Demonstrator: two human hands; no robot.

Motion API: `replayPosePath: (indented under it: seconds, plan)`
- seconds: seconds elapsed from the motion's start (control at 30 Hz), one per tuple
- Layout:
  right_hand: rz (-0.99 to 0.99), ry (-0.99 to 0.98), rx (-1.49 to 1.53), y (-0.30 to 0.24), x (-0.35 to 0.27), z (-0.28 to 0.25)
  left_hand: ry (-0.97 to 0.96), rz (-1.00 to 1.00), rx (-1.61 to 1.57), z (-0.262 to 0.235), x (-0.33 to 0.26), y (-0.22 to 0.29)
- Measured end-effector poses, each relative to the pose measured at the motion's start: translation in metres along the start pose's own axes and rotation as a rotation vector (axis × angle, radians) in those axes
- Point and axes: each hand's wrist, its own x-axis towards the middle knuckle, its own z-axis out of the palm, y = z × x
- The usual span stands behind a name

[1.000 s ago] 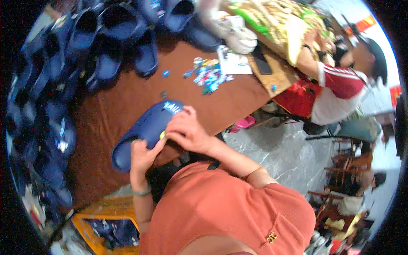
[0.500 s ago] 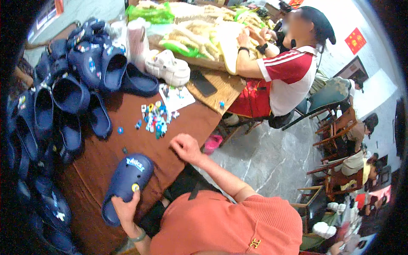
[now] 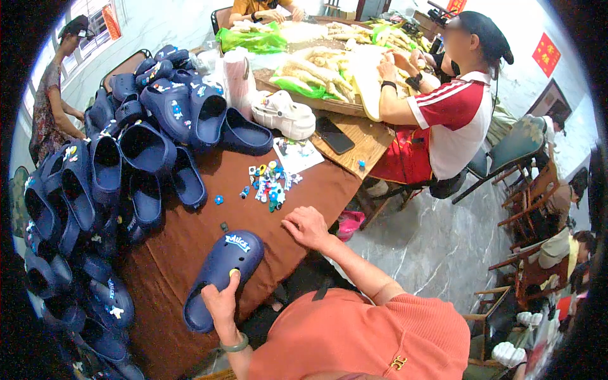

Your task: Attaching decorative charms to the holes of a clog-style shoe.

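A navy clog lies tilted on the brown cloth in front of me. My left hand grips it from the near side, with the thumb pressed over a small yellow charm on its upper. Near the toe sits a pale lettered charm. At the cloth's right edge rests my right hand, fingers loosely stretched and nothing visible in them. Just beyond it is a loose heap of small coloured charms. A blue flower charm and a small dark piece lie nearer the clog.
Many navy clogs are heaped along the left. A white clog, a printed sheet and a black phone lie at the back. Across from me a co-worker handles pale pieces on a crowded table. Another person is at far left.
The whole view has shifted, so everything appears farther right and slightly lower. My right hand's fingers have loosened from a curl. The left hand still grips the clog, its thumb now over the yellow charm.
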Motion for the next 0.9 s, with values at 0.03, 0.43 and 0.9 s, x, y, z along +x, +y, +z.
replayPosePath:
  seconds: [0.03, 0.43, 0.9]
  plan:
    - [-0.002, -0.001, -0.013, 0.000, 0.000, 0.001, -0.006, -0.006, -0.037, -0.001, -0.001, 0.004]
    - [0.000, 0.005, -0.018, -0.001, -0.002, 0.002, -0.057, 0.052, -0.088, -0.003, -0.004, -0.003]
    - [-0.007, 0.039, -0.021, -0.001, -0.001, -0.001, -0.066, 0.025, -0.157, 0.001, -0.003, -0.004]
